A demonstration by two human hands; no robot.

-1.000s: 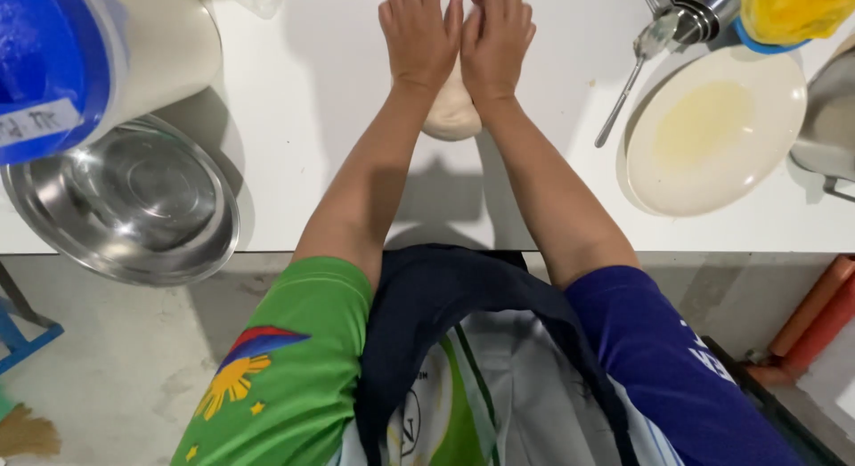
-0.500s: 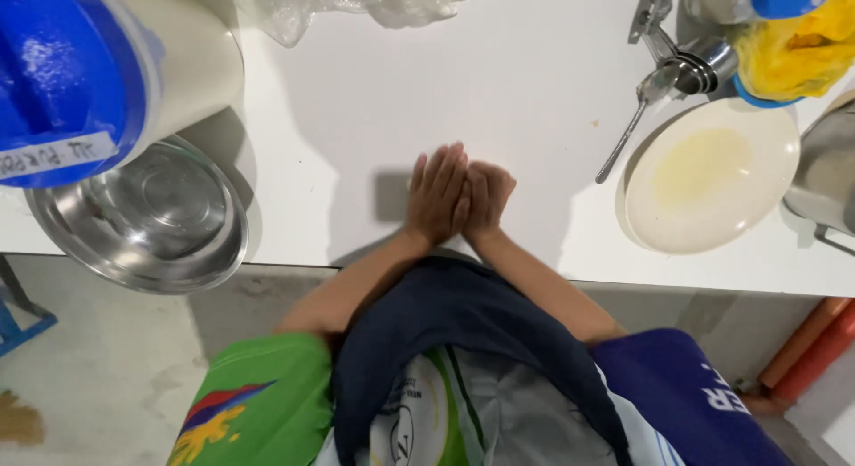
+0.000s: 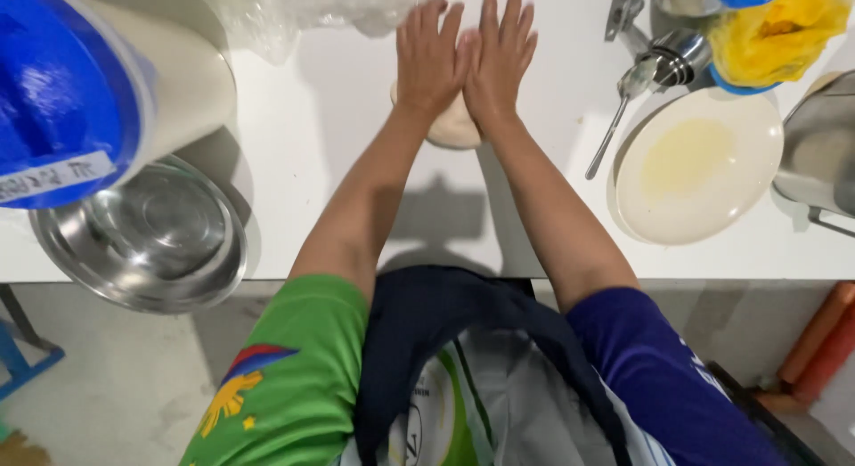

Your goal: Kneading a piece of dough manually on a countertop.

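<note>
Bare worktop [image 3: 338, 145] lies open left of and near the arms. A steel bowl [image 3: 142, 234] blocks the near left, plastic wrap [image 3: 303, 12] the far side, a spoon [image 3: 619, 114] and plate [image 3: 699, 167] the right.

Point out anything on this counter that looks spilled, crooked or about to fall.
The steel bowl sits at the near edge of the white counter, its rim overhanging the floor, so it might tip. The cream plate holds a yellowish oily film. Both hands, left hand and right hand, press flat on the dough; nothing spilled there.
</note>
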